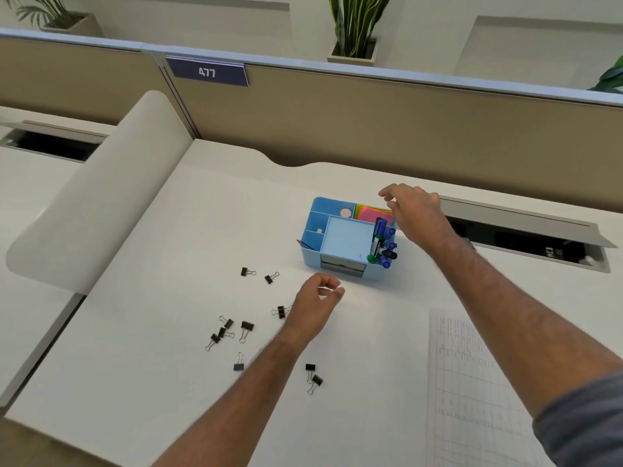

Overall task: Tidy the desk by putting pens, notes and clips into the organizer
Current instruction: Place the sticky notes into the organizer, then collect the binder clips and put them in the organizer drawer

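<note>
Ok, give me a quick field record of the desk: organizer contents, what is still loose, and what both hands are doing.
organizer: blue, on the desk, markers and notes inside
markers: standing in the right compartment
notes: pink pad in the back right compartment
binder clips: ten loose on the desk, none visible in the organizer
left hand: fingers loosely curled, holding nothing, near the clips
right hand: over the notes, holding nothing
printed sheet: flat at the right
</note>
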`<state>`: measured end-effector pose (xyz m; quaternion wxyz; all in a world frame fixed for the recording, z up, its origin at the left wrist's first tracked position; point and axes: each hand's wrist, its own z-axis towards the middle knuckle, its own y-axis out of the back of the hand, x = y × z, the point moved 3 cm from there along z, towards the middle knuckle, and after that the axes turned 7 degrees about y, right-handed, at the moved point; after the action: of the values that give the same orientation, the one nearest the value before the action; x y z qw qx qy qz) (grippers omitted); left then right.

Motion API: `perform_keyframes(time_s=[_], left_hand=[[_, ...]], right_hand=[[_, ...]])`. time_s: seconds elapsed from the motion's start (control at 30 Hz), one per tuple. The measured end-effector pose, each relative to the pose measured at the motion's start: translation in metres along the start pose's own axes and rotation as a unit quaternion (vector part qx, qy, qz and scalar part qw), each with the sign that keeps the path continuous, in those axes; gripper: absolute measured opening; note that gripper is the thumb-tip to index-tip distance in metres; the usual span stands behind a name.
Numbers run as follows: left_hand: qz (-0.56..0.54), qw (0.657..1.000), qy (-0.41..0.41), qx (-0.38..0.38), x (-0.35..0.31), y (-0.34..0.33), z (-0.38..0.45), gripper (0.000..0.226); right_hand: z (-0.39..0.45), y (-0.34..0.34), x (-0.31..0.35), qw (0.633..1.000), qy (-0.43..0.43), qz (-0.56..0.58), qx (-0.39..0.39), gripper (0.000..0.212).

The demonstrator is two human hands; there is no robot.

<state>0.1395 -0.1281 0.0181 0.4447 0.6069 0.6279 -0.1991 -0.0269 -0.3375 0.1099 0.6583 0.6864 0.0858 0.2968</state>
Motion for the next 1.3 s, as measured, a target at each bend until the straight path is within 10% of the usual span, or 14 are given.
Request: perform_keyframes(time_s=[0.7, 0.97, 1.3], left_hand=[[-0.320, 0.934, 0.157, 0.016, -0.012, -0.030, 0.025, 0.031], [-0.475, 0.848, 0.231, 0.038, -0.009, -0.040, 0.029, 0.023], [-0.512, 0.821, 0.251, 0.042, -0.003, -0.047, 0.026, 0.028]], right_hand=[[-0.019, -0.052, 0.067, 0.936, 0.128, -0.202, 0.257, 0.067], [-0.026, -0.052, 0.072, 0.924, 0.145, -0.231, 0.269, 0.070], [-0.030, -0.076, 0.073, 0.924, 0.133, -0.232, 0.273, 0.074]])
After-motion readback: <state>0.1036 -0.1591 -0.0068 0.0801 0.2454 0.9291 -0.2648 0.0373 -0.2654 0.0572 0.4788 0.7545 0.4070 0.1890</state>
